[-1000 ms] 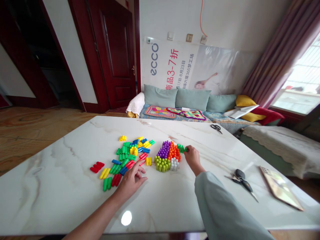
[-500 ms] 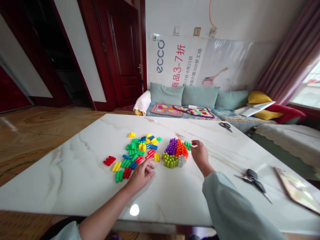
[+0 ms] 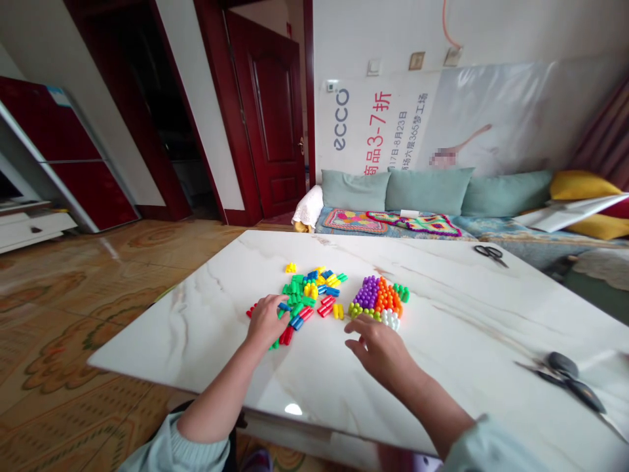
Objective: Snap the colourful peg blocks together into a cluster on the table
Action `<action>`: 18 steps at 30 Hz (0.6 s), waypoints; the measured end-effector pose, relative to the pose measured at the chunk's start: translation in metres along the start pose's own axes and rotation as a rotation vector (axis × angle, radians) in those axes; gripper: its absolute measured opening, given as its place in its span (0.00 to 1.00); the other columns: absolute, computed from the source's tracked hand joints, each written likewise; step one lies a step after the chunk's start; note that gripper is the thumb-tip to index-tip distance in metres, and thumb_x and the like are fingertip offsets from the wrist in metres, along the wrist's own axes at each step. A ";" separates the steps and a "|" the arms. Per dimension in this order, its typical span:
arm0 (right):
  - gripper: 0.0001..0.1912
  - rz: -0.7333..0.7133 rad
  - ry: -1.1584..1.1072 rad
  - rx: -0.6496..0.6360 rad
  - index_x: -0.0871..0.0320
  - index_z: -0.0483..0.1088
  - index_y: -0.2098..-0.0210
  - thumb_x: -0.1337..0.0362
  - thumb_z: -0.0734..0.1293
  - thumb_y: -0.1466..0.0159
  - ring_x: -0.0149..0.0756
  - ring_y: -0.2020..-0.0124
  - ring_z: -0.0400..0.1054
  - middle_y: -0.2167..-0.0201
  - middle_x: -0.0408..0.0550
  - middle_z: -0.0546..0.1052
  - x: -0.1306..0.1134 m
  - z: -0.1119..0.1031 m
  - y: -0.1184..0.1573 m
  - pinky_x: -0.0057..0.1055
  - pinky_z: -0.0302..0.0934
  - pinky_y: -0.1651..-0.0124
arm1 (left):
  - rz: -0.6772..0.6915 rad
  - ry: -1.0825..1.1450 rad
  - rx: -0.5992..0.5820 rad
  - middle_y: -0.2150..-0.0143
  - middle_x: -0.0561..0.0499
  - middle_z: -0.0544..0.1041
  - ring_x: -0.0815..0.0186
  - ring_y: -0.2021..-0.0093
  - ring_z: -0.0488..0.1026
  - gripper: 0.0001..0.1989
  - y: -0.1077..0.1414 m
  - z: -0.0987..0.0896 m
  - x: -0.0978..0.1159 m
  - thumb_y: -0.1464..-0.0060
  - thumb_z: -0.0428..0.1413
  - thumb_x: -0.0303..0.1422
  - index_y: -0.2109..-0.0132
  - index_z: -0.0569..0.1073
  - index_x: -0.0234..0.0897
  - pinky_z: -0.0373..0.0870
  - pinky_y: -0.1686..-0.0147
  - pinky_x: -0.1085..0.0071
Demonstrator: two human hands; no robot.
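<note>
Loose plastic pieces in green (image 3: 296,287), yellow (image 3: 338,311), blue and red (image 3: 326,305) lie in a scattered group on the white marble table (image 3: 196,328). My left hand (image 3: 268,321) is over the left side of this group, fingers curved and apart, covering some pieces; no grip on any shows. To the right stands a compact block of purple (image 3: 367,292), orange (image 3: 389,298), olive and white (image 3: 391,319) pieces, with green ones (image 3: 401,292) at its right edge. My right hand (image 3: 371,341) is at the block's near side, thumb and fingers apart, nothing visible between them.
Black-handled scissors (image 3: 489,252) lie at the table's far right. Another dark-handled cutting tool (image 3: 565,377) lies nearer on the right. Beyond the table is a sofa with green cushions (image 3: 427,191).
The view has turned left. My right hand has moved from the green pieces at the block's right to its near side. My left hand has moved left over the scattered pieces.
</note>
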State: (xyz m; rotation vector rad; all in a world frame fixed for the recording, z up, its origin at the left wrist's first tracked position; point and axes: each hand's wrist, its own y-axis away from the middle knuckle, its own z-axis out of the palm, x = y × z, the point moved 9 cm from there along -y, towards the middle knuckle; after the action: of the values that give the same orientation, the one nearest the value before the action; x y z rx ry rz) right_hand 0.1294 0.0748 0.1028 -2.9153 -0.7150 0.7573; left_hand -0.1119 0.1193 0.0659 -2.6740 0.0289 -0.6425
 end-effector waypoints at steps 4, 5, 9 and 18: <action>0.12 0.036 0.091 -0.085 0.57 0.74 0.58 0.66 0.64 0.40 0.36 0.63 0.71 0.57 0.49 0.76 0.009 0.015 -0.002 0.29 0.58 0.63 | -0.117 0.008 -0.156 0.52 0.48 0.74 0.59 0.52 0.70 0.26 0.001 0.005 -0.041 0.59 0.56 0.20 0.51 0.73 0.43 0.65 0.51 0.67; 0.12 0.038 0.105 -0.100 0.57 0.74 0.58 0.66 0.64 0.40 0.37 0.61 0.71 0.57 0.49 0.76 0.010 0.018 -0.001 0.30 0.58 0.62 | -0.113 0.008 -0.167 0.52 0.49 0.74 0.60 0.52 0.70 0.27 0.003 0.005 -0.045 0.60 0.57 0.20 0.51 0.73 0.43 0.65 0.52 0.68; 0.12 0.018 0.127 -0.144 0.56 0.74 0.57 0.65 0.65 0.40 0.39 0.60 0.72 0.59 0.49 0.76 0.004 0.026 0.002 0.30 0.58 0.62 | -0.083 -0.072 -0.203 0.53 0.49 0.74 0.58 0.52 0.69 0.25 0.010 0.005 -0.049 0.58 0.59 0.23 0.51 0.74 0.46 0.65 0.51 0.66; 0.13 -0.005 0.160 -0.193 0.55 0.74 0.57 0.64 0.65 0.40 0.39 0.59 0.72 0.58 0.49 0.76 -0.008 0.036 0.005 0.29 0.59 0.62 | -0.090 0.162 -0.156 0.57 0.47 0.76 0.62 0.56 0.73 0.19 0.007 0.026 -0.030 0.57 0.55 0.18 0.57 0.77 0.38 0.69 0.52 0.66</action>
State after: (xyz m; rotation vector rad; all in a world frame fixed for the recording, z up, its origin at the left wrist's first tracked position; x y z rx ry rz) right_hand 0.1085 0.0649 0.0739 -3.0974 -0.8212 0.4712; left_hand -0.1266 0.1252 0.0294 -2.7772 0.0021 -0.9196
